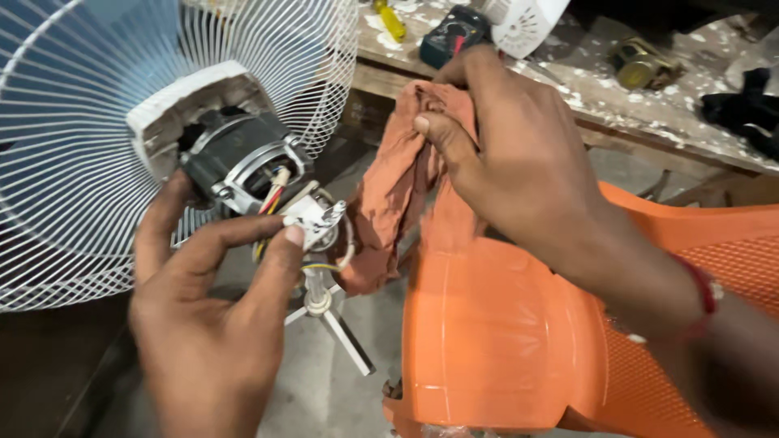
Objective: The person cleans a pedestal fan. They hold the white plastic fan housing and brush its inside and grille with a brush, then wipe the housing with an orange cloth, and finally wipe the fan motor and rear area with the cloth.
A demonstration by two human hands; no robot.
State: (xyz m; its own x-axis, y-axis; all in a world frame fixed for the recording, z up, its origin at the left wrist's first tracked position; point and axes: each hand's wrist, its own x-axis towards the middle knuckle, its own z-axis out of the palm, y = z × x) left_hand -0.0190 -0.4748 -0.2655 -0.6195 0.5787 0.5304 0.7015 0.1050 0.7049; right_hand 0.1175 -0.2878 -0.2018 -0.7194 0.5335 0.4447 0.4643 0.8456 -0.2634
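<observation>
My left hand (207, 312) pinches a small white part (312, 217) with coloured wires at the back of an exposed fan motor (239, 162). The motor sits in a white housing behind a white wire fan guard (73, 122) at the upper left. My right hand (515, 162) is shut on a crumpled orange-brown cloth (389, 195), which hangs just right of the motor. A red band is on my right wrist. The fan's white stand base (329, 316) shows on the floor below.
An orange plastic chair (503, 341) fills the lower right. Behind it is a worn wooden workbench (649, 105) with a multimeter (450, 32), a yellow-handled screwdriver (389, 20), a brass-coloured part (641, 65) and a black cloth (742, 109). Grey floor lies below.
</observation>
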